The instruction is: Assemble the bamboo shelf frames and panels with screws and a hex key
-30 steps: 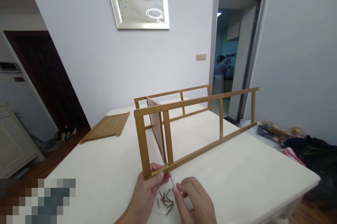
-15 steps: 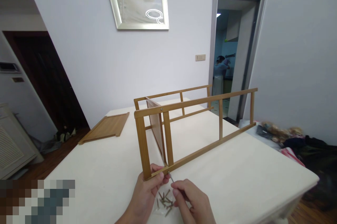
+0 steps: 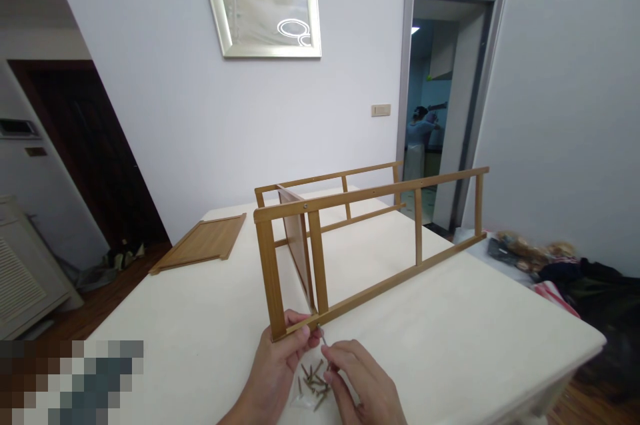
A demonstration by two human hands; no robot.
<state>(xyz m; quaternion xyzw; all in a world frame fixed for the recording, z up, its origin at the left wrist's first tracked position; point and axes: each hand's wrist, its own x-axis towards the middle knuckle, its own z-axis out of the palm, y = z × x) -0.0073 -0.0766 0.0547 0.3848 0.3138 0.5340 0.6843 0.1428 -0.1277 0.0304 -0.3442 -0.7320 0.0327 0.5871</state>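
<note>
A brown wooden shelf frame (image 3: 370, 296) lies on its side, its near ladder-like side facing me. An upright shelf panel (image 3: 296, 232) joins it to the far side frame (image 3: 345, 175). My left hand (image 3: 275, 365) is closed round the lower rail near the left corner, thumb in front and fingers behind. A screw head (image 3: 318, 326) shows in that rail. My right hand (image 3: 367, 382) pinches a thin metal hex key (image 3: 324, 340), its tip at the screw; the rest is hidden by the fingers. Several loose screws (image 3: 314, 378) lie on a clear plastic bag (image 3: 302, 401) between my hands.
Everything stands on a white table (image 3: 450, 332). Another wooden panel (image 3: 205, 242) lies flat at the back left. Beyond the right edge are piled clothes (image 3: 585, 278). A person (image 3: 420, 135) stands in the room past the doorway (image 3: 406, 78).
My right hand has shifted slightly left and turned a little with the hex key. My left hand keeps its hold on the rail, and the frame has barely moved.
</note>
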